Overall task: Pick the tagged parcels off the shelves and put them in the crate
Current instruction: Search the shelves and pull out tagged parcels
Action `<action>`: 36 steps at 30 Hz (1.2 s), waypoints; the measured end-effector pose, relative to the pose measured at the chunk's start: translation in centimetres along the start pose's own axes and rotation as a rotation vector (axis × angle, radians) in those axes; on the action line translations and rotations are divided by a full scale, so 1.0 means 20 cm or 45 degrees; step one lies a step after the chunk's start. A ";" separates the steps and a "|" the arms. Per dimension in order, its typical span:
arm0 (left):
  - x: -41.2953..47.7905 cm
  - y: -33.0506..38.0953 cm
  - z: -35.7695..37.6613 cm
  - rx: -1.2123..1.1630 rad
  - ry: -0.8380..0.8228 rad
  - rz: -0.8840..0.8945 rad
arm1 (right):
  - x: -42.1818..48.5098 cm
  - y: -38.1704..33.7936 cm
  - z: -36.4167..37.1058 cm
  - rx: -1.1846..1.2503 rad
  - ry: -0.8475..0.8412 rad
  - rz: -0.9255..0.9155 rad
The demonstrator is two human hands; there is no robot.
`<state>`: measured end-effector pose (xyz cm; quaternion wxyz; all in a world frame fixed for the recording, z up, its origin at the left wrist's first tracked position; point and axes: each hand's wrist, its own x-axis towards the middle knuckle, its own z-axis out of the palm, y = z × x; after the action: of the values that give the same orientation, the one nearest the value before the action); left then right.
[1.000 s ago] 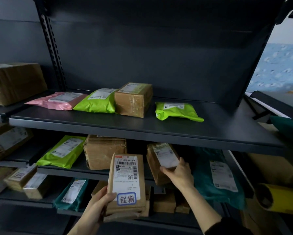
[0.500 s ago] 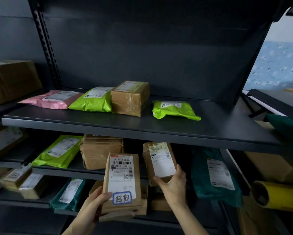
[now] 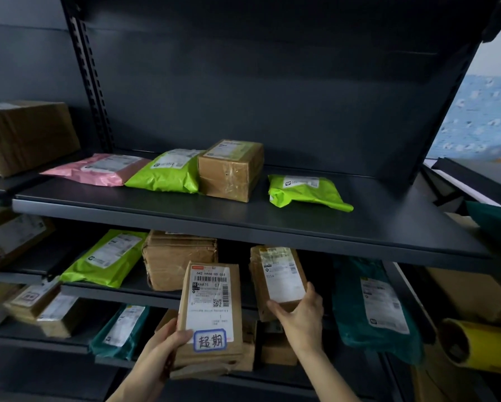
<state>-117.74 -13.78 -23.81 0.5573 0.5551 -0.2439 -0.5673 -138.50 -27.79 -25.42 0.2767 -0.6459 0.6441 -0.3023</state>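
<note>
We note: left hand (image 3: 159,352) grips blue-stamped parcel (image 3: 211,309) below upper shelf (image 3: 156,211); right hand (image 3: 298,314) clasps brown parcel (image 3: 278,277) there, no stamp seen. We advise: check whole label before pulling clear.

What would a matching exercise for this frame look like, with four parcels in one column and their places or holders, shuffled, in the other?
Column one
1. pink mailer
2. parcel with the blue-framed tag
3. large teal mailer
4. brown parcel with a plain white label

Column two
A. gripped by the right hand
B. left end of the row on the top shelf
C. held by the left hand
D. below the top shelf, right of the right hand

Pairs: 1-B, 2-C, 3-D, 4-A
</note>
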 end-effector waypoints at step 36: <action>-0.14 0.41 -1.03 -0.112 0.269 0.096 | -0.02 -0.83 0.48 0.118 -0.147 0.078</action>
<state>-96.83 -6.40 -20.92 0.6246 0.5772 -0.1793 -0.4945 -120.30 -27.39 -19.49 0.3521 -0.6286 0.6320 -0.2854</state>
